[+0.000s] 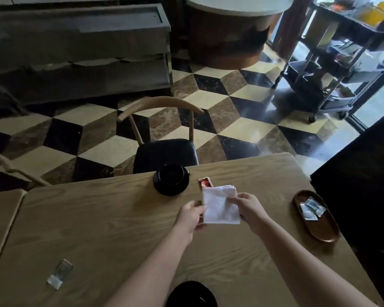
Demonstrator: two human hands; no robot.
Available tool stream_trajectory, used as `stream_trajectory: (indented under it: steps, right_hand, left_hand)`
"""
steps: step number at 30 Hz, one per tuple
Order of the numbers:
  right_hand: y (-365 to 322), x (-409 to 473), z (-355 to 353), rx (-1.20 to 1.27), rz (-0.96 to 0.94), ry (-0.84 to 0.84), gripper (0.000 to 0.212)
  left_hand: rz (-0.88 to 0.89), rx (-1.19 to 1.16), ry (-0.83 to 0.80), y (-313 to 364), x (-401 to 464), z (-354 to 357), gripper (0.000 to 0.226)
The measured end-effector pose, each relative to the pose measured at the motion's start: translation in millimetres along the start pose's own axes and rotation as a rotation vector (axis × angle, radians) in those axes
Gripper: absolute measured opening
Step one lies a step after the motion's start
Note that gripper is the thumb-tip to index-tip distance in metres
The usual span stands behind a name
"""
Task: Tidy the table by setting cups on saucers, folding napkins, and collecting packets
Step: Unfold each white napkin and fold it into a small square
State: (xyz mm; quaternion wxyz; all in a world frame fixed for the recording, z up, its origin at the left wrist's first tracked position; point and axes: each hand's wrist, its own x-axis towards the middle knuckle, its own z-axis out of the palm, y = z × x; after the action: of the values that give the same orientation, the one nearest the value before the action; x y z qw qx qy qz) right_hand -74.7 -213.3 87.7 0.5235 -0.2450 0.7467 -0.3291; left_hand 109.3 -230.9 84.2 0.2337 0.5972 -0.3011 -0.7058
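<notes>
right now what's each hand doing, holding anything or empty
Left hand: fingers pinch the left edge of the folded white napkin.
Right hand: fingers grip the napkin's right edge.

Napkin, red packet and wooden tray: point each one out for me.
napkin (220,207): head view, middle of the white folded cloth.
red packet (205,182): head view, the part showing beyond the napkin.
wooden tray (324,231): head view, bare near end of its floor.

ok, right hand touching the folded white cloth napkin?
Touching. Head view shows right hand pinching the folded white cloth napkin's right edge.
</notes>
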Motion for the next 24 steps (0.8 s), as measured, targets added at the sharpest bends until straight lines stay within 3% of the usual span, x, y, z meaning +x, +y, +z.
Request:
stream_trajectory:
  steps: [5, 12, 14, 19, 24]
  right_hand:
    - [-15.2, 89.8, -16.6, -0.137, -0.016, 0.019, 0.016]
    - [-31.3, 202.9, -38.0, -0.323, -0.068, 0.075, 0.025]
    - [-30.0, 226.4, -35.7, -0.314, -0.054, 0.071, 0.015]
    - [-22.1, 258.8, -25.0, -0.266, 0.012, 0.077, 0.019]
    - [-21.8, 269.8, -9.5, -0.189, -0.011, 0.078, 0.015]
  left_hand:
    - [-0.061, 0.131, 0.11, 16.7, 75.4, 41.9, 0.024]
    - [-0.03, 0.325, 0.272, 41.2, 176.1, 93.8, 0.017]
    - [-0.008, 0.415, 0.337, 44.1, 196.7, 95.4, 0.018]
    - [0.052, 0.589, 0.405, 48.1, 225.2, 93.3, 0.016]
    - [0.225, 0.673, 0.451, 52.8, 233.9, 81.2, 0.018]
